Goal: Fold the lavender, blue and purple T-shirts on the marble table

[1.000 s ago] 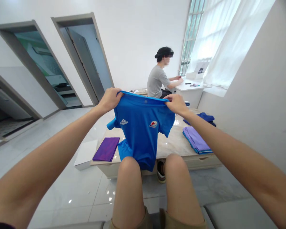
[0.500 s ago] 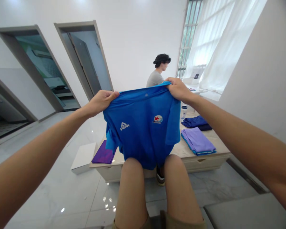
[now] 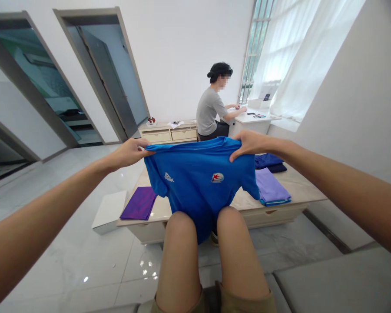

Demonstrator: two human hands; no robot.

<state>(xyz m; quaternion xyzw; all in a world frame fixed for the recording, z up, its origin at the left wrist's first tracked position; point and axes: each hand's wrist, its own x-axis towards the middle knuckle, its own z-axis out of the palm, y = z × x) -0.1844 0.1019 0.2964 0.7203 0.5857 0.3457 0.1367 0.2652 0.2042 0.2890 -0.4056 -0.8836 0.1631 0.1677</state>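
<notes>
A blue T-shirt [image 3: 195, 178] hangs stretched between my hands, its printed front towards me and its lower part dropping between my knees. My left hand [image 3: 132, 152] pinches the shirt's upper left shoulder. At the other shoulder, my right hand [image 3: 249, 144] grips the cloth with the thumb on the front. Left of the shirt, a folded purple cloth [image 3: 138, 203] lies on the low table [image 3: 244, 201]. To the right is a folded lilac garment [image 3: 272, 184] on top of blue cloth, and behind it dark blue folded clothes [image 3: 269, 161], partly hidden by my right arm.
A person [image 3: 211, 106] in a grey shirt sits at a white desk [image 3: 252, 124] by the window. Behind the shirt stands a low cabinet [image 3: 169, 130] with small items on it. A white box [image 3: 109, 213] is on the floor at left. My knees are close beneath the shirt.
Both hands have come down with the T-shirt and stand slightly farther apart. The shirt's top edge is lower, uncovering the seated person and the cabinet behind. The view has shifted a little.
</notes>
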